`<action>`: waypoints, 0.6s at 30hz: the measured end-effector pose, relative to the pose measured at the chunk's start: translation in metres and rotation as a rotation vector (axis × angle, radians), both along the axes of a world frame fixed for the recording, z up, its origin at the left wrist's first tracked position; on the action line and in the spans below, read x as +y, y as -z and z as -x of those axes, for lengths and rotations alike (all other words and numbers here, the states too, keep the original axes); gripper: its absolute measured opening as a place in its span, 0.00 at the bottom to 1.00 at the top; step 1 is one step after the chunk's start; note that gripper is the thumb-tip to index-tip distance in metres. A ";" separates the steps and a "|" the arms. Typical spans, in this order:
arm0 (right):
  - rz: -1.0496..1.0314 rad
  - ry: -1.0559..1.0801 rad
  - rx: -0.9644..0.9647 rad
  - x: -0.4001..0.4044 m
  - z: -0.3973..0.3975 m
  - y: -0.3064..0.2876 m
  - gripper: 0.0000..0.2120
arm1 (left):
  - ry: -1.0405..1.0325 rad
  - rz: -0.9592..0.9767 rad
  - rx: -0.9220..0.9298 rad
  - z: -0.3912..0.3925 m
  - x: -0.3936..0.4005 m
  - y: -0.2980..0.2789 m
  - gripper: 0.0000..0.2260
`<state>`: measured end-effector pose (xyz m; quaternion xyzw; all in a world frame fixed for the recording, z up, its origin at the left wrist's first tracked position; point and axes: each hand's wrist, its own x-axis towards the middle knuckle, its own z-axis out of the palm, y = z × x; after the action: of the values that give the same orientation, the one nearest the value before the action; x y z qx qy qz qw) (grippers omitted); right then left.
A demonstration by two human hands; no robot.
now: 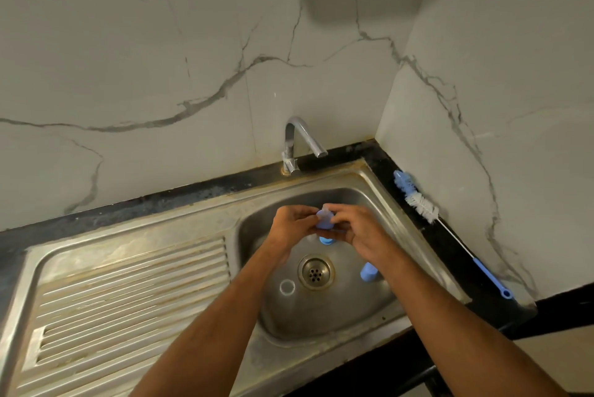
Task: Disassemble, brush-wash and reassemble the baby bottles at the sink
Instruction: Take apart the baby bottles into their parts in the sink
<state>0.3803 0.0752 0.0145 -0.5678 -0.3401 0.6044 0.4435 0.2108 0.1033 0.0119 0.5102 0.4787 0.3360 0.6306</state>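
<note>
Over the steel sink basin (363,203) both my hands meet on a small blue collar with a clear teat (324,217). My left hand (291,226) pinches it from the left and my right hand (356,229) pinches it from the right. Just below the hands another blue piece (326,240) shows in the basin. A blue cap (369,272) stands on the basin floor right of the drain (315,272). A small clear ring (287,287) lies left of the drain. The bottle brush (418,200) with blue and white bristles lies on the black counter at the right.
The chrome tap (300,146) stands at the back of the sink, with no water running. A ribbed steel draining board (128,293) stretches to the left. Marble-patterned walls close in behind and to the right. The black counter edge (482,313) runs along the right.
</note>
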 end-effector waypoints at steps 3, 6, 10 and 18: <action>0.015 0.045 0.054 -0.004 0.001 -0.001 0.13 | 0.028 -0.020 0.019 0.000 0.000 0.000 0.12; -0.008 0.087 -0.004 -0.008 0.003 -0.001 0.14 | -0.018 0.010 0.010 -0.002 -0.001 0.003 0.17; -0.047 0.095 -0.067 -0.011 0.005 -0.003 0.16 | -0.019 0.034 -0.043 -0.002 -0.003 0.006 0.18; -0.153 0.120 -0.323 -0.014 0.011 -0.005 0.12 | 0.026 0.115 -0.137 -0.010 -0.007 0.000 0.11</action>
<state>0.3693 0.0614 0.0196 -0.6414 -0.4174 0.4502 0.4600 0.2212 0.0967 0.0118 0.4554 0.4463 0.3337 0.6943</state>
